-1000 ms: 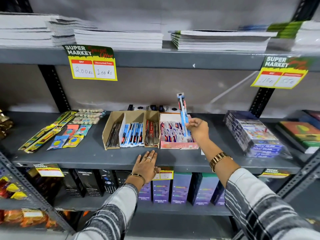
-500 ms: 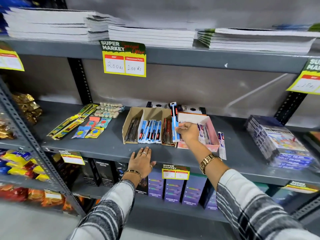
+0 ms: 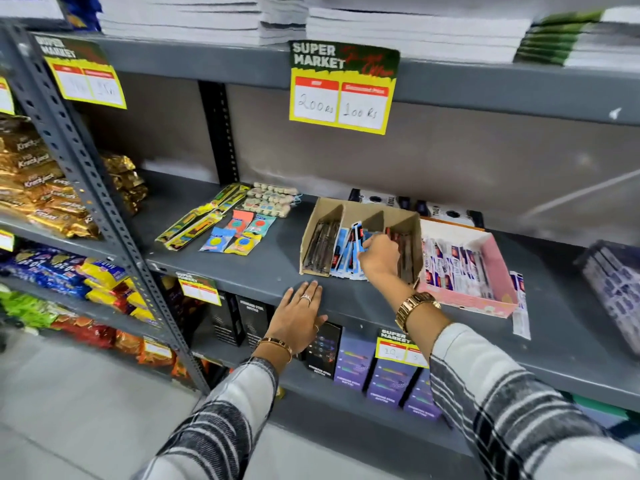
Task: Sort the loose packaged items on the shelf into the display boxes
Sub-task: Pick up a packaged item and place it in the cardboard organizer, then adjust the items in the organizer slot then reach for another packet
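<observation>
A brown cardboard display box (image 3: 346,206) with three compartments stands on the grey middle shelf (image 3: 270,268). My right hand (image 3: 379,258) grips a blue packaged pen (image 3: 357,233) and holds it down in the box's middle compartment, among other blue packs. A pink display box (image 3: 478,299) full of white and red packs sits just to the right. One loose pack (image 3: 519,306) lies on the shelf beside the pink box. My left hand (image 3: 299,317) rests flat on the shelf's front edge, fingers spread, holding nothing.
Loose yellow-green packs (image 3: 197,220), small coloured packets (image 3: 235,233) and strips of round items (image 3: 273,200) lie at the shelf's left. Price tags (image 3: 341,88) hang from the upper shelf. Boxed bottles (image 3: 353,358) fill the shelf below. Snack bags (image 3: 41,188) fill the left rack.
My right hand has carried the blue pen pack from above the pink box leftward and down into the cardboard box's middle compartment. The view has swung left. My left hand stays on the shelf edge.
</observation>
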Demonstrator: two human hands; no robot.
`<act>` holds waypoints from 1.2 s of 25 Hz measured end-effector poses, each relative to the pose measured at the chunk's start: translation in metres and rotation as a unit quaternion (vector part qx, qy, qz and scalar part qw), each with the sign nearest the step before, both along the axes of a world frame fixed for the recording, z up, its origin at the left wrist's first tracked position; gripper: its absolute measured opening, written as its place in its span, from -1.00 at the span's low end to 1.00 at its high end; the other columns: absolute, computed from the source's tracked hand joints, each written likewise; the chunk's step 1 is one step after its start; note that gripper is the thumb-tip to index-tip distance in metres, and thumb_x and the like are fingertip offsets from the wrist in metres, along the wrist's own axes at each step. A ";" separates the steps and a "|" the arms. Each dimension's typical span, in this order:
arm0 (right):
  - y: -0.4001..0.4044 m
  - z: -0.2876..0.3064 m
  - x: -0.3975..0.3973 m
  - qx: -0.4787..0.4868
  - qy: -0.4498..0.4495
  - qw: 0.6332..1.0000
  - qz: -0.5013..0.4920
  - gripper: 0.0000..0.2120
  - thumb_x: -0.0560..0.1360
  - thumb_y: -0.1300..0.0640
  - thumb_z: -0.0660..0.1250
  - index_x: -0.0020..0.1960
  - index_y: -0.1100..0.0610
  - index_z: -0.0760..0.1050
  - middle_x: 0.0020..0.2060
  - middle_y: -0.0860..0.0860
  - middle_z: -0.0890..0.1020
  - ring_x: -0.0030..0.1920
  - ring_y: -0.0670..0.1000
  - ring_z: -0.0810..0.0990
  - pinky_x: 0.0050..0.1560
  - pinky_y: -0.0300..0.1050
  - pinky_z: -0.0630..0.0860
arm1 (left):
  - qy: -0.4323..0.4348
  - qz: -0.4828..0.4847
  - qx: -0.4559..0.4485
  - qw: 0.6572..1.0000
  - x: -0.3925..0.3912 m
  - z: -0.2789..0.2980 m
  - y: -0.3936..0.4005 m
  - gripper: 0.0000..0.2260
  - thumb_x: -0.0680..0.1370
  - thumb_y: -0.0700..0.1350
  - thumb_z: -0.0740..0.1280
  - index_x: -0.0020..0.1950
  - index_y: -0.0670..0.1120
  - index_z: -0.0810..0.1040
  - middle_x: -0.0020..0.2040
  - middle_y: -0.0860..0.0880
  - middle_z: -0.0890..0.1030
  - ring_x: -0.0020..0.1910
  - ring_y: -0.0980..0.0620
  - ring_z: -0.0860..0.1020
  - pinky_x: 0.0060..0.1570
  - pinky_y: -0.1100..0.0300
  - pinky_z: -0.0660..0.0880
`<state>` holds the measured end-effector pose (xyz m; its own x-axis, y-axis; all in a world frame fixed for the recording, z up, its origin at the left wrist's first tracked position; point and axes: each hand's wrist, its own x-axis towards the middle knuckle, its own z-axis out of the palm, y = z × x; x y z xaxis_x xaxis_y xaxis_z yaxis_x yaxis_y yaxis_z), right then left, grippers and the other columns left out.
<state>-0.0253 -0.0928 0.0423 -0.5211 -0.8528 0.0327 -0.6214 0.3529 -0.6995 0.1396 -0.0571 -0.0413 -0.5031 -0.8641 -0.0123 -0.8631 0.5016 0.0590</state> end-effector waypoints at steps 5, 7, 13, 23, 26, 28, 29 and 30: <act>-0.015 -0.012 0.014 0.031 0.097 0.994 0.044 -0.75 0.48 0.44 0.17 0.14 0.42 0.45 0.15 0.35 0.55 0.21 0.30 0.51 0.16 0.11 0.49 | 0.018 0.000 -0.006 1.000 -0.001 -0.007 -0.001 -0.48 0.67 0.00 0.01 0.54 -0.17 -0.10 0.59 -0.10 -0.02 0.57 -0.05 -0.06 0.53 -0.01 -0.13; -0.020 -0.017 0.014 0.043 0.109 0.992 0.040 -0.74 0.48 0.42 0.19 0.17 0.42 0.42 0.18 0.35 0.54 0.23 0.30 0.51 0.18 0.09 0.49 | 0.032 0.003 -0.001 0.999 -0.001 -0.009 -0.002 -0.48 0.67 -0.02 0.01 0.54 -0.18 -0.09 0.59 -0.11 -0.02 0.57 -0.06 -0.06 0.52 -0.02 -0.15; -0.032 -0.023 0.010 0.056 0.176 0.981 0.063 -0.70 0.50 0.41 0.17 0.22 0.43 0.38 0.20 0.36 0.52 0.24 0.29 0.50 0.23 0.07 0.47 | 0.045 -0.008 0.002 0.999 0.001 -0.010 -0.004 -0.49 0.67 -0.05 0.01 0.54 -0.18 -0.11 0.59 -0.12 -0.03 0.57 -0.08 -0.07 0.53 -0.03 -0.17; -0.035 -0.025 0.009 0.053 0.287 0.952 0.094 -0.75 0.48 0.46 0.16 0.10 0.38 0.51 0.09 0.33 0.60 0.15 0.26 0.55 0.24 0.07 0.45 | 0.052 -0.013 0.004 0.999 0.003 -0.011 -0.005 -0.50 0.66 -0.08 0.02 0.54 -0.17 -0.10 0.59 -0.12 -0.03 0.57 -0.08 -0.07 0.53 -0.01 -0.18; -0.030 -0.023 0.001 0.013 0.330 0.935 0.130 -0.75 0.51 0.38 0.19 0.15 0.31 0.51 0.15 0.28 0.57 0.23 0.22 0.46 0.30 0.02 0.38 | 0.042 -0.009 0.004 0.999 0.001 -0.009 -0.004 -0.49 0.66 -0.06 0.02 0.54 -0.17 -0.09 0.59 -0.12 -0.02 0.57 -0.07 -0.06 0.53 -0.02 -0.16; -0.023 -0.022 -0.007 -0.008 0.353 0.924 0.148 -0.72 0.54 0.26 0.20 0.22 0.24 0.49 0.23 0.21 0.55 0.30 0.18 0.41 0.36 0.01 0.30 | 0.033 -0.004 0.005 0.999 -0.001 -0.007 -0.003 -0.47 0.66 -0.03 0.03 0.54 -0.18 -0.08 0.59 -0.11 0.00 0.57 -0.06 -0.04 0.52 -0.03 -0.14; -0.018 -0.021 -0.012 -0.020 0.361 0.920 0.152 -0.70 0.56 0.20 0.19 0.27 0.22 0.47 0.28 0.18 0.52 0.34 0.15 0.38 0.41 0.03 0.23 | 0.028 0.002 0.006 1.000 -0.003 -0.006 -0.002 -0.47 0.65 -0.01 0.04 0.54 -0.18 -0.08 0.59 -0.11 0.00 0.57 -0.06 -0.03 0.52 -0.05 -0.13; -0.012 -0.021 -0.017 -0.027 0.372 0.915 0.154 -0.67 0.58 0.15 0.17 0.31 0.20 0.44 0.33 0.16 0.49 0.38 0.14 0.34 0.45 0.05 0.15 | 0.023 0.010 0.008 1.000 -0.005 -0.005 -0.001 -0.46 0.65 0.01 0.03 0.54 -0.18 -0.07 0.59 -0.12 0.01 0.57 -0.06 -0.03 0.52 -0.06 -0.13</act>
<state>-0.0420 -0.1045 0.0213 -0.0738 -0.9421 0.3271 -0.9968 0.0593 -0.0541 0.1346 -0.0579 -0.0461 -0.4859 -0.8740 -0.0030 -0.8691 0.4828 0.1075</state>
